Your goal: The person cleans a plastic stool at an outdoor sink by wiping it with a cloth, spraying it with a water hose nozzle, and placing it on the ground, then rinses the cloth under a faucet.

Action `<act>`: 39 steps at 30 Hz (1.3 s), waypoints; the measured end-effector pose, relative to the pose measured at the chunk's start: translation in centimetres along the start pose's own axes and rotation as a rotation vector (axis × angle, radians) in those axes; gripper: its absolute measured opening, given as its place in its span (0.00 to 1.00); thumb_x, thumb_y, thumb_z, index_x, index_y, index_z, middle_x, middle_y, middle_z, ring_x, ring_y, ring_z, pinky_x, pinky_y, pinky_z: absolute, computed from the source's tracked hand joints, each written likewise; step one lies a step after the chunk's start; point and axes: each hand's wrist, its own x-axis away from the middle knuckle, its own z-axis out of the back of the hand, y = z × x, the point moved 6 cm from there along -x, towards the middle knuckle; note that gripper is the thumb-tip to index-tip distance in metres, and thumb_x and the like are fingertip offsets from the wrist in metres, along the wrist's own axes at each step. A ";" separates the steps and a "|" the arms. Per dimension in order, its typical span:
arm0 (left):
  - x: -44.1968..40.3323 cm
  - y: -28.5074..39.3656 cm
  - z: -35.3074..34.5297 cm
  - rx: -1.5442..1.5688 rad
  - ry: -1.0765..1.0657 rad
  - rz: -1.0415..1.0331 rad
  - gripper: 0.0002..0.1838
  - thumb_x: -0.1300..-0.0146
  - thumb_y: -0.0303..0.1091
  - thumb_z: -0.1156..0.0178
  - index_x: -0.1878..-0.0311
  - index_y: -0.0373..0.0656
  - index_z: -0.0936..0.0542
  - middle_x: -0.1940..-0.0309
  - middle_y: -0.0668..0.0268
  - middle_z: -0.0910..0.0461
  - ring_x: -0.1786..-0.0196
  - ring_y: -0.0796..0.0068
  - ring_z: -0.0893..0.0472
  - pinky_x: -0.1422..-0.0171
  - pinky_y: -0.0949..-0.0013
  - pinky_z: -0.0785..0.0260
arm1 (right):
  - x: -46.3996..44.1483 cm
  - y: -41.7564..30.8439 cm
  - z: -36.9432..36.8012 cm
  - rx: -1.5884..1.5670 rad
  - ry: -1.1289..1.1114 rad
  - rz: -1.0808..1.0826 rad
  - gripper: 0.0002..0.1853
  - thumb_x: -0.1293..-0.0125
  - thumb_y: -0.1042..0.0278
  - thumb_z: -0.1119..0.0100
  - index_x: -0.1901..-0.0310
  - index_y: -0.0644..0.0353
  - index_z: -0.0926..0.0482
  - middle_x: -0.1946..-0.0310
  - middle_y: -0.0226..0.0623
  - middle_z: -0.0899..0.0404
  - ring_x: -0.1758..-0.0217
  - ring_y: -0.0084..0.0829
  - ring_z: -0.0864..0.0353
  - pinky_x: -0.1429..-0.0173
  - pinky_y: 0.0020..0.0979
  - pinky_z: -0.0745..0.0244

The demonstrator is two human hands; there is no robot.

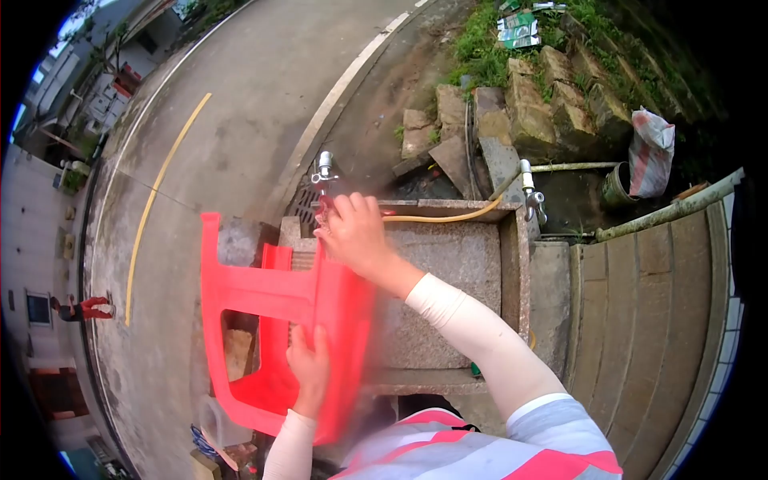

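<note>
A red plastic stool point(264, 288) is tilted on its side over the left part of a stone sink point(448, 280). My left hand point(310, 364) grips its edge, thumb pointing up along the red plastic. Up at the stool's far end, my right hand point(356, 236) is bent over with fingers curled, close below a metal tap point(323, 168). Something small and dark reddish shows at those fingertips; its kind is unclear. The right forearm crosses above the basin. Part of the stool's right side is blurred.
A second tap point(531, 192) stands at the sink's right corner, with a yellow hose point(448, 218) along the back rim. Stone blocks point(552, 104), a bucket point(616, 184) and a woven sack point(650, 152) lie beyond. A person point(84, 309) is on the road at far left.
</note>
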 end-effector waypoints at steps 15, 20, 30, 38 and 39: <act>-0.3 0.1 -0.1 0.103 -0.019 -0.007 0.14 0.29 0.33 0.51 0.71 0.35 0.34 0.80 0.68 0.37 0.73 0.81 0.40 0.70 0.69 0.44 | 4.6 -1.6 0.4 -0.208 0.255 -0.200 0.15 0.42 0.54 0.39 0.66 0.59 0.17 0.38 0.33 0.32 0.37 0.42 0.41 0.36 0.52 0.51; -0.2 0.5 -0.3 0.222 -0.057 0.015 0.13 0.29 0.31 0.51 0.70 0.36 0.33 0.78 0.71 0.33 0.71 0.83 0.38 0.68 0.72 0.41 | 5.7 2.9 -1.8 -0.336 0.324 -0.422 0.16 0.39 0.53 0.39 0.56 0.53 0.16 0.27 0.39 0.44 0.31 0.51 0.45 0.32 0.50 0.50; -0.1 0.4 -0.2 0.224 -0.063 0.010 0.10 0.29 0.30 0.51 0.68 0.36 0.32 0.74 0.72 0.31 0.68 0.84 0.35 0.65 0.74 0.40 | 13.9 5.3 -8.6 -0.991 0.305 -0.925 0.18 0.33 0.52 0.44 0.61 0.61 0.18 0.59 0.44 0.22 0.45 0.48 0.29 0.40 0.44 0.38; -0.3 0.9 -0.1 0.146 -0.051 0.015 0.13 0.29 0.31 0.52 0.70 0.35 0.34 0.80 0.72 0.36 0.73 0.85 0.39 0.72 0.72 0.44 | 7.0 2.7 -2.0 -0.348 0.352 -0.521 0.17 0.36 0.48 0.42 0.56 0.52 0.17 0.41 0.32 0.31 0.49 0.42 0.32 0.48 0.39 0.34; -0.4 0.7 -0.1 0.156 -0.023 -0.008 0.14 0.29 0.32 0.51 0.71 0.36 0.35 0.81 0.73 0.37 0.74 0.86 0.40 0.74 0.72 0.46 | 7.6 2.9 -2.3 -0.403 0.350 -0.509 0.17 0.36 0.49 0.42 0.57 0.53 0.17 0.41 0.33 0.30 0.49 0.43 0.31 0.47 0.41 0.34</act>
